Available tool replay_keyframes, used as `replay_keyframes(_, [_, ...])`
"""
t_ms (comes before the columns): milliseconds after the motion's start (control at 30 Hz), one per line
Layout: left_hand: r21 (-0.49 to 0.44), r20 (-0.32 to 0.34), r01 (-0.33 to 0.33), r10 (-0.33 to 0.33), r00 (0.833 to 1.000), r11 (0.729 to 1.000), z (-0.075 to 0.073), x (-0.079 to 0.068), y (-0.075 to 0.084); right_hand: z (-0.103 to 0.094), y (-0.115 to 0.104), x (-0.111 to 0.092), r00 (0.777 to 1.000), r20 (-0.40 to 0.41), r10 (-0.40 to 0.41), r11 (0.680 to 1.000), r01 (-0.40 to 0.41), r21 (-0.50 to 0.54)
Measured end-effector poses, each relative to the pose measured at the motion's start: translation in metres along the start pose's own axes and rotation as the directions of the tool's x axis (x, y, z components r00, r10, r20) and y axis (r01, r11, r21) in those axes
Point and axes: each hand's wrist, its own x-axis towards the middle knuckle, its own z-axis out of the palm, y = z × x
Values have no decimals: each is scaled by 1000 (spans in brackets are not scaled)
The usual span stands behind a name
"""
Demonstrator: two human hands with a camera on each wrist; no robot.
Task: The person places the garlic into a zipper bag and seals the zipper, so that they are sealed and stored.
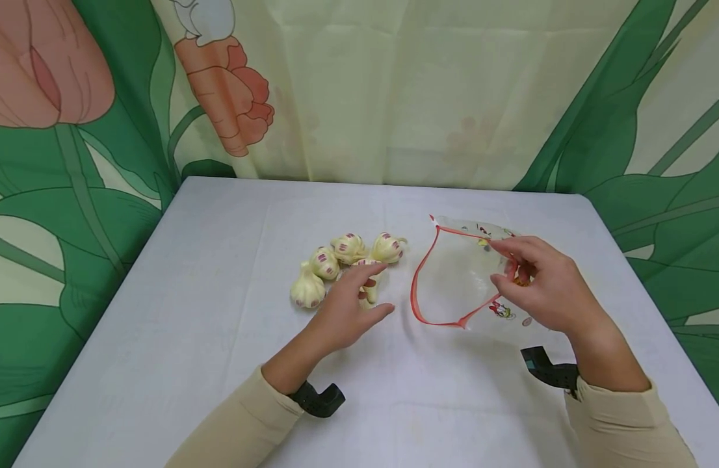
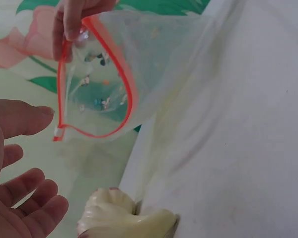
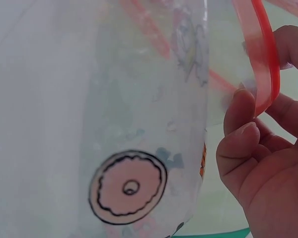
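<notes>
Right hand point(image 1: 537, 286) pinched clear plastic zip bag point(image 1: 461, 273) at red rim point(image 1: 414, 296), apparently so it gaped wide; left hand point(image 1: 344, 317), fingers point(image 1: 362, 272) loose, grasped nothing near cream, purple-marked garlic bulbs point(image 1: 324, 263)

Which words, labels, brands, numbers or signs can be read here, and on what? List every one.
None: no readable text shows in any view.
Clear zip bag: cartoon prints, including a pink doughnut picture; the smallest prints are too blurred to tell whether they include lettering.
Garlic bulbs: purplish marks, no legible letters.
Curtain: pictures only.
</notes>
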Motion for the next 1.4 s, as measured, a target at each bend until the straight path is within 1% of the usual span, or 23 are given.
replay_keyframes(67, [7, -24, -3, 3, 1000, 1000, -5, -2, -2, 0, 0, 0, 1000, 1, 4, 1000, -4, 3])
replay_keyframes(133, [19, -41, 8, -7, 999, 1000, -9, -4, -5, 0, 0, -1, 1000, 2, 5, 1000, -5, 6])
replay_keyframes(233, [58, -60, 46, -42, 997, 997, -14, -7, -9, 1, 0, 0, 1000, 0, -1, 1000, 1, 9])
replay_keyframes(333, [115, -80, 95, -86, 993, 989, -16, -10, -13, 1, 0, 0, 1000, -3, -8, 1000, 8, 13])
replay_keyframes(500, [187, -106, 136, -118, 987, 973, -17, -15, -21, 2, 1, -1, 1000, -2, -4, 1000, 4, 16])
replay_keyframes(633, [235, -113, 115, -90, 990, 965, -15, -15, -27, 3, 1, -2, 1000, -5, 1, 1000, -1, 23])
replay_keyframes(800, [291, -124, 85, -50, 991, 953, -11, -16, -30, 5, 3, -3, 999, -20, -30, 999, 30, 18])
replay_keyframes(967, [383, -135, 63, -12, 991, 921, -9, -16, -33, 6, 4, -3, 997, -39, -62, 998, 63, 22])
replay_keyframes(1067, [431, -156, 62, 7, 988, 900, -8, -17, -34, 6, 4, -2, 997, -41, -66, 997, 67, 24])
replay_keyframes(1233, [447, -181, 85, -3, 983, 891, -7, -18, -33, 6, 4, -2, 997, -38, -60, 998, 60, 19])
replay_keyframes(1400, [436, -172, 87, -12, 985, 896, -7, -17, -35, 6, 4, -2, 997, -39, -60, 998, 60, 17])
